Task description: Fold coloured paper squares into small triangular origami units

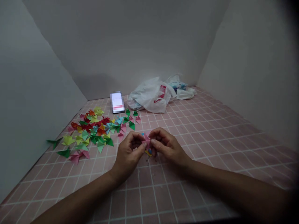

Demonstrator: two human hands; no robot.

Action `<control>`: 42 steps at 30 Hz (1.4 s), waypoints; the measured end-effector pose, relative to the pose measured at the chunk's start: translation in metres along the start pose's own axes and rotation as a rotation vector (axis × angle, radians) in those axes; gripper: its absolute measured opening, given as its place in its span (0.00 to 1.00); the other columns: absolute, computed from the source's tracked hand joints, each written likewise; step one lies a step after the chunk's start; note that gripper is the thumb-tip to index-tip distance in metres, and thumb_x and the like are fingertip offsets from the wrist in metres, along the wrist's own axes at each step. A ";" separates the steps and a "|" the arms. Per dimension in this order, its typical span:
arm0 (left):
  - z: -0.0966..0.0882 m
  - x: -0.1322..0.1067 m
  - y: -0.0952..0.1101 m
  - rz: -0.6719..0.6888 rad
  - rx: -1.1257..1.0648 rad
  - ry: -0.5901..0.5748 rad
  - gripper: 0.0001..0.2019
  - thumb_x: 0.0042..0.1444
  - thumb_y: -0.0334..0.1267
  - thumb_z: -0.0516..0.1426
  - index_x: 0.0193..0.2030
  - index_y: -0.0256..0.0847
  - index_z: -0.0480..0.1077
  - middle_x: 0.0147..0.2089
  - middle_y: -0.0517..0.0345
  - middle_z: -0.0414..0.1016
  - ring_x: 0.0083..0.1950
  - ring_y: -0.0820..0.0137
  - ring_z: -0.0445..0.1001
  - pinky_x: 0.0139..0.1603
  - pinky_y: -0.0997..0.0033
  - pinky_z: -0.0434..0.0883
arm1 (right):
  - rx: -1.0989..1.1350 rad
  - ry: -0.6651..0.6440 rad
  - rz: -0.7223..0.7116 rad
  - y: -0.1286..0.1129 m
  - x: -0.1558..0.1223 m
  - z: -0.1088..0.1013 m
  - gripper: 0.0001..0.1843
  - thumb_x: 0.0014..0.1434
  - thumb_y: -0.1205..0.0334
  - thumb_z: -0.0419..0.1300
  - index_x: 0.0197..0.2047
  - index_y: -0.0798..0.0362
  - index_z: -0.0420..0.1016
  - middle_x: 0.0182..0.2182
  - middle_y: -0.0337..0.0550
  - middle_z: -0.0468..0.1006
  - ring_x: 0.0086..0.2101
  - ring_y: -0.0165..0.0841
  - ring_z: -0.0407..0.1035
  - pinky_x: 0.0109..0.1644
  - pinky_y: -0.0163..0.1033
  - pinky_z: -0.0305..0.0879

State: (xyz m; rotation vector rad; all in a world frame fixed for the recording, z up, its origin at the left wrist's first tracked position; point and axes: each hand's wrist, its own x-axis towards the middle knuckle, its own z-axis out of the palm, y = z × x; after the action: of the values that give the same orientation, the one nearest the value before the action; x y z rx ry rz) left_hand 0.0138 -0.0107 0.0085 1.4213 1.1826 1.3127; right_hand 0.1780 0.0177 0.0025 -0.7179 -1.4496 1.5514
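A small pink origami crane (pixel 146 141) is pinched between both my hands, just above the middle of the table. My left hand (pixel 129 152) grips its left side between thumb and forefinger. From the other side, my right hand (pixel 169 146) holds it with thumb and fingertips. Below the crane, partly hidden by my hands, something yellow (pixel 148 153) and a bit of blue show. To the left of my hands lies a loose pile of folded paper cranes (pixel 93 127) in red, green, yellow, pink, orange and light blue.
A phone with a lit, blurred screen (pixel 117 102) leans upright behind the pile. White plastic bags (pixel 151 95) lie crumpled at the back. A pink cloth with a white grid (pixel 210 130) covers the table, with pale walls on the left, back and right.
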 end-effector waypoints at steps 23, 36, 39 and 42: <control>0.000 0.007 -0.008 -0.318 -0.220 -0.117 0.14 0.49 0.45 0.67 0.31 0.37 0.70 0.27 0.61 0.74 0.29 0.74 0.72 0.32 0.74 0.68 | 0.114 0.027 0.167 0.009 0.006 -0.003 0.13 0.56 0.55 0.66 0.32 0.54 0.68 0.24 0.36 0.75 0.20 0.24 0.65 0.25 0.32 0.61; -0.003 0.007 -0.008 -0.283 -0.183 -0.143 0.13 0.56 0.47 0.62 0.33 0.38 0.70 0.29 0.60 0.73 0.30 0.73 0.72 0.34 0.72 0.70 | 0.087 0.006 0.182 0.007 0.007 -0.001 0.11 0.55 0.57 0.65 0.31 0.53 0.68 0.20 0.32 0.71 0.19 0.25 0.63 0.24 0.33 0.59; -0.003 0.008 -0.007 -0.242 -0.157 -0.115 0.13 0.53 0.45 0.65 0.32 0.37 0.71 0.29 0.61 0.73 0.31 0.73 0.71 0.34 0.74 0.69 | 0.078 0.023 0.177 0.007 0.007 0.001 0.10 0.53 0.60 0.65 0.31 0.53 0.68 0.20 0.32 0.70 0.19 0.24 0.63 0.23 0.32 0.57; -0.003 0.007 -0.006 -0.192 -0.116 -0.074 0.12 0.51 0.43 0.66 0.31 0.37 0.71 0.29 0.60 0.73 0.31 0.73 0.71 0.34 0.74 0.69 | 0.048 0.040 0.160 0.007 0.006 0.002 0.09 0.53 0.61 0.65 0.32 0.52 0.67 0.21 0.32 0.69 0.20 0.24 0.62 0.23 0.32 0.57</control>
State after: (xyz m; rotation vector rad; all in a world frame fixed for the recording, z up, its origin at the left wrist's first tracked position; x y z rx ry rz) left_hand 0.0108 -0.0026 0.0041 1.2308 1.1448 1.1669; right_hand 0.1719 0.0225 -0.0026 -0.8492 -1.3485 1.6775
